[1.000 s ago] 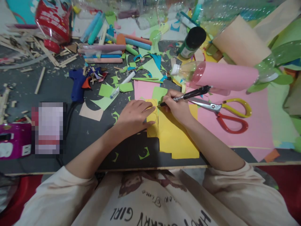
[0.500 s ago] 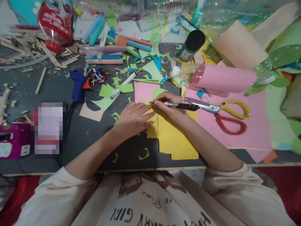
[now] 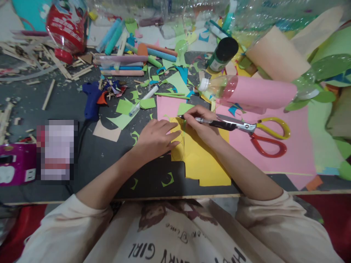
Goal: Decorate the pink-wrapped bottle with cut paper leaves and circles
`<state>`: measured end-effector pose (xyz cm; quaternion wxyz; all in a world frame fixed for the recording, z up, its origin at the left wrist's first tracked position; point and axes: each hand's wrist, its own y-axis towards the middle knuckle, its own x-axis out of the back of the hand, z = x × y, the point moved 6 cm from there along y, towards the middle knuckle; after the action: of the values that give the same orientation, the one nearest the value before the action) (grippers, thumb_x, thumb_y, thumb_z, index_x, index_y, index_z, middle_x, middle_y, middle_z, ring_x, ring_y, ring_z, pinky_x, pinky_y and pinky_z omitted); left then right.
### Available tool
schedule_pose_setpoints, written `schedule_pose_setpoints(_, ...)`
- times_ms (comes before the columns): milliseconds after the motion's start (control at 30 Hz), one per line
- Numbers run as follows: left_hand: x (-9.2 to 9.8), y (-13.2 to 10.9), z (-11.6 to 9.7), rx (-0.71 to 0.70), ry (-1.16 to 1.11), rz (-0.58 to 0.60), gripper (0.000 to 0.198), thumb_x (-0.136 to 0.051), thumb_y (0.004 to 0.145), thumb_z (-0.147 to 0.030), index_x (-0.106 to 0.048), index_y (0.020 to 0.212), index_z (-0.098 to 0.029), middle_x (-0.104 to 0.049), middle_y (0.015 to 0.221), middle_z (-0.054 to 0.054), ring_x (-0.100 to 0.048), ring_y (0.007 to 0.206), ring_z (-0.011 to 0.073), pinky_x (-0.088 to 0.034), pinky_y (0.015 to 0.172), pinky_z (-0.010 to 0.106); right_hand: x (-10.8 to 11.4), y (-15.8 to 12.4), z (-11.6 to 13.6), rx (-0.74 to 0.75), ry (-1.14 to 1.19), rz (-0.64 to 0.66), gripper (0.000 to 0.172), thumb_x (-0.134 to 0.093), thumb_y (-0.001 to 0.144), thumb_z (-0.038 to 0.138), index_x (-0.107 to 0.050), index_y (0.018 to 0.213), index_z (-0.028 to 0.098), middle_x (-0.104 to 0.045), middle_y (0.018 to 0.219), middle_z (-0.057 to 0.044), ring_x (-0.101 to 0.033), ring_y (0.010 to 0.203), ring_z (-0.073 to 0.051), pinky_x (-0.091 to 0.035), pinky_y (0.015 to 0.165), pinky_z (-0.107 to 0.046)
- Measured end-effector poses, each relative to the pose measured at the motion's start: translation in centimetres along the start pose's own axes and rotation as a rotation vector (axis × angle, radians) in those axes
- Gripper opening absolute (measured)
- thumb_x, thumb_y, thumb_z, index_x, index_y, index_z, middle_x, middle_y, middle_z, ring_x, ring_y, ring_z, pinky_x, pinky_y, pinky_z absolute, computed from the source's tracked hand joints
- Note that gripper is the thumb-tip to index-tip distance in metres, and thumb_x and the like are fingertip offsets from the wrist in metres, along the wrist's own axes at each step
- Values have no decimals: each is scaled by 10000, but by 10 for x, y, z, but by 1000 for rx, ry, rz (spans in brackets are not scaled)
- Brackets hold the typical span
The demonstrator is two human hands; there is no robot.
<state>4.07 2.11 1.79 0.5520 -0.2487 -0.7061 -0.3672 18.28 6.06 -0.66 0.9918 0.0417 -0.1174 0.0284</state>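
A yellow paper sheet (image 3: 203, 164) with drawn circles lies on the dark table near its front edge. My left hand (image 3: 156, 137) rests flat on the sheet's left part, fingers stretched out, pinning it down. My right hand (image 3: 201, 122) grips a black and silver pen (image 3: 216, 122), which lies almost level with its tip pointing left above the sheet's top edge. Scissors (image 3: 263, 133) with yellow and red handles lie just right of that hand on a pink sheet (image 3: 287, 153).
A plastic bottle with rolled pink paper (image 3: 246, 91) lies behind the scissors. A blue glue gun (image 3: 90, 98), a white marker (image 3: 142, 98), green paper scraps, coloured sticks (image 3: 123, 60), wooden splints (image 3: 41, 62) and a green bottle with a black cap (image 3: 222, 53) crowd the back. A purple box (image 3: 16, 164) stands left.
The pen in my right hand dropped from a raised slant to nearly level and its tip shifted left along the yellow sheet's top. My left hand stayed put.
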Motion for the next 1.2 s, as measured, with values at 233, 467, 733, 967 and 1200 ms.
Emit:
schedule_pose_setpoints(233, -7, 2, 7, 137, -103, 98, 241, -631, 877, -344, -665, 1051, -180, -692, 1077, 100, -615, 1021, 258, -409, 798, 361, 6, -2, 6, 170, -173, -57, 241, -524, 916, 417, -693, 927, 245, -734, 943, -40, -675, 937, -204, -524, 869, -373)
schedule_pose_setpoints(467, -13, 5, 15, 295, -213, 196, 292, -648, 840, -365, -621, 1059, -173, -630, 1130, 105, -551, 1063, 273, -404, 892, 384, -1, 1, 5, 261, -333, 96, 144, -588, 854, 274, -683, 959, 253, -741, 934, -26, -657, 936, -221, -514, 885, -408)
schedule_pose_setpoints(733, -13, 4, 19, 357, -273, 204, 407, -631, 836, -383, -579, 1173, -161, -570, 1238, 133, -499, 1164, 306, -391, 981, 424, -5, 5, -3, 332, -429, 135, 269, -597, 824, 285, -639, 1089, 255, -737, 988, -49, -651, 967, -241, -491, 914, -420)
schedule_pose_setpoints(967, -15, 3, 23, 395, -292, 193, 631, -637, 817, -416, -465, 1364, -153, -519, 1340, 168, -463, 1229, 343, -387, 1010, 466, -8, 3, 2, 294, -378, 153, 203, -585, 800, 280, -636, 996, 261, -722, 975, -45, -637, 951, -243, -482, 889, -430)
schedule_pose_setpoints(1200, -11, -3, 27, 492, -578, 72, 711, -586, 848, -317, -294, 1487, -207, -679, 946, 12, -620, 841, 163, -482, 850, 298, -3, 1, 5, 36, 134, 155, 218, -622, 834, 400, -549, 979, 254, -588, 820, 15, -572, 581, -123, -524, 603, -311)
